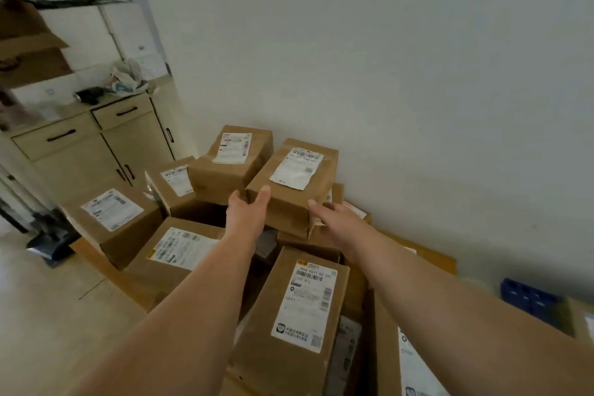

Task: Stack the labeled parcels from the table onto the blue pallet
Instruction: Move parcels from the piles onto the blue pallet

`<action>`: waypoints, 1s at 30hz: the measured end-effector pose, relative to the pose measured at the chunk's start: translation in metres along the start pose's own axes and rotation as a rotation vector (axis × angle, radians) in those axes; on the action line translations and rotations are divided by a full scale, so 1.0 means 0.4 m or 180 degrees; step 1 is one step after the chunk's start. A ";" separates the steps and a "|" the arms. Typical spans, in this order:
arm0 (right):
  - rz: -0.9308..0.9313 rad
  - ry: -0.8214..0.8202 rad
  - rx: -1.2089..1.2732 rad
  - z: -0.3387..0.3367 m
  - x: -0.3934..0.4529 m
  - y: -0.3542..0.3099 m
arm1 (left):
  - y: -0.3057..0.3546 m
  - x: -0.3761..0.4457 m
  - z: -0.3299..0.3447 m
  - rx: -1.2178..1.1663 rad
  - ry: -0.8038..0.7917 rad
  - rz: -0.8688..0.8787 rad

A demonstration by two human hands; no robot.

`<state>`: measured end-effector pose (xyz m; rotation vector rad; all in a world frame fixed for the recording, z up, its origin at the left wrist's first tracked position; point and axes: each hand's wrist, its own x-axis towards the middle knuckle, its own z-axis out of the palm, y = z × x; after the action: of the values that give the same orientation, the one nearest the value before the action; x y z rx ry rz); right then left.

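With the left hand (247, 209) and right hand (334, 219) pressing flat, uncurled fingers against the top parcel (294, 183) on the heap by the wall, it could slip and topple neighbours.

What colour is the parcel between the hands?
Brown cardboard parcel with a white label, head view.

We see plain brown cardboard parcels (291, 199), each bearing a white paper label (297, 167) printed with black barcode stripes. Beside them we find a pale beige wooden cabinet (80, 154) with black handles (61, 135), an off-white wall (385, 58), and a dark blue plastic pallet (530, 299).
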<state>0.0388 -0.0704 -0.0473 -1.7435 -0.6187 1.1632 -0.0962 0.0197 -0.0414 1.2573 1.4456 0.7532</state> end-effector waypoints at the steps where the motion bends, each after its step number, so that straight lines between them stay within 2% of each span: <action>1: 0.0056 -0.0041 0.0200 0.011 0.013 0.001 | -0.002 0.011 0.002 -0.0042 -0.0065 -0.0024; 7: 0.0157 0.0476 0.1124 0.023 0.024 -0.022 | -0.007 0.033 0.017 -0.0345 -0.0489 -0.0105; 10: 0.0104 0.0627 0.1440 -0.003 0.010 -0.050 | 0.022 0.038 0.028 -0.0719 -0.1068 -0.0268; 15: -0.0107 0.0996 0.1554 -0.046 -0.006 -0.054 | 0.038 0.021 0.067 -0.0901 -0.1501 -0.0174; 17: -0.0176 0.1002 0.1595 -0.053 -0.004 -0.051 | 0.040 0.019 0.076 -0.1006 -0.1348 -0.0163; 20: -0.0200 0.1031 0.1517 -0.028 0.006 -0.057 | 0.064 0.041 0.062 -0.0762 -0.0677 0.0260; 25: 0.0243 0.1266 0.1708 0.043 0.029 -0.029 | 0.098 0.124 -0.012 0.0982 0.0696 0.1498; 27: 0.0362 0.1351 0.1767 0.061 0.038 -0.020 | 0.106 0.164 -0.044 0.1653 0.0788 0.1430; 30: 0.0202 0.1902 0.0941 0.082 0.043 -0.021 | 0.102 0.221 -0.077 0.1982 0.0447 0.0825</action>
<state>0.0174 -0.0392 -0.0516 -1.7383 -0.0275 0.6721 -0.1058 0.1191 -0.0215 1.9250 1.7233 0.5815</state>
